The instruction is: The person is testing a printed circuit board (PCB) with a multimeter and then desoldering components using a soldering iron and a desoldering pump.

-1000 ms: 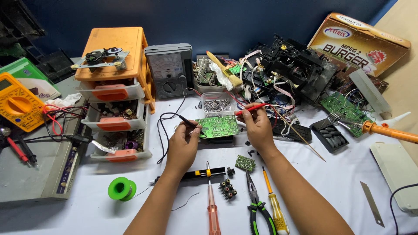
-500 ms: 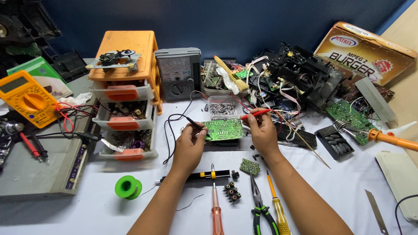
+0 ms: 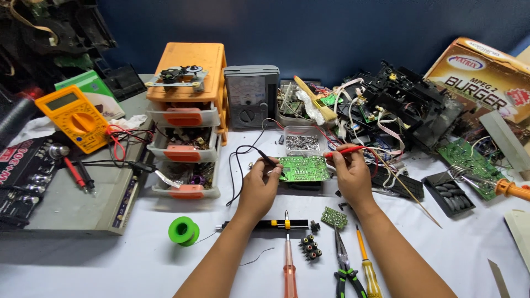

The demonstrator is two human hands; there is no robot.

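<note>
Both hands sit mid-desk over a green circuit board [image 3: 303, 168], which lies flat on a dark block just in front of a clear plastic box of small parts [image 3: 301, 142].

Left hand [image 3: 260, 186] pinches a black test probe [image 3: 269, 160] pen-style, tip angled down onto the board's left edge. Right hand [image 3: 351, 175] pinches a red test probe [image 3: 346, 150] between thumb and fingers, held nearly level, tip at the board's upper right corner. One probe per hand lets two points on the board be touched at once. Neither hand steadies the board; it rests on the block.

The black lead [image 3: 238, 165] loops back toward the grey analog meter [image 3: 252, 96] standing upright behind, dial facing the person so it reads at a glance. Whether the leads plug in there, cannot tell.

Hand tools lie just behind the wrists, within reach: orange-handled screwdriver [image 3: 289, 265], pliers [image 3: 345, 267], yellow screwdriver [image 3: 367, 267], a small green board piece [image 3: 334, 217], and a cluster of jack connectors [image 3: 310, 246].

Green solder spool [image 3: 184, 230] sits left of the left forearm. Orange drawer cabinet [image 3: 186, 121] stands at left, drawers partly open, parts showing. Yellow digital multimeter [image 3: 74, 117] lies further left on a grey case, apart from the hands. Soldering iron [image 3: 497, 185] lies at far right by another green board [image 3: 469, 163]. White desk [image 3: 110, 265] surface throughout.
</note>
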